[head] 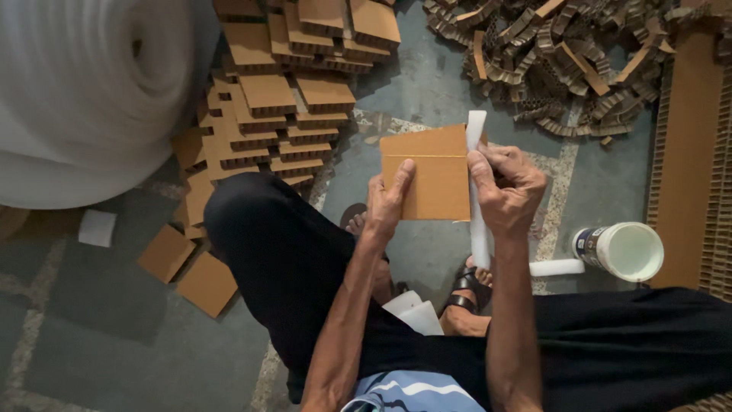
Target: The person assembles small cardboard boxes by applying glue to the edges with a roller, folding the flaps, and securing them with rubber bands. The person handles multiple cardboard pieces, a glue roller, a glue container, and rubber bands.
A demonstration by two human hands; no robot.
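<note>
Corrugated cardboard square (427, 174), white foam strip (477, 191)

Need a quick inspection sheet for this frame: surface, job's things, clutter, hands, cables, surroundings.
Surface: grey floor with pale inlaid lines.
Job's things: brown cardboard piece held up, white foam strip along its right edge.
Clutter: stacked honeycomb board pieces, heap of cardboard offcuts, loose flat squares, white tub.
Hands: left hand grips the cardboard's left side; right hand presses the strip.
Cables: nothing seen.
Surroundings: large white foam roll upper left, honeycomb panel at right.
</note>
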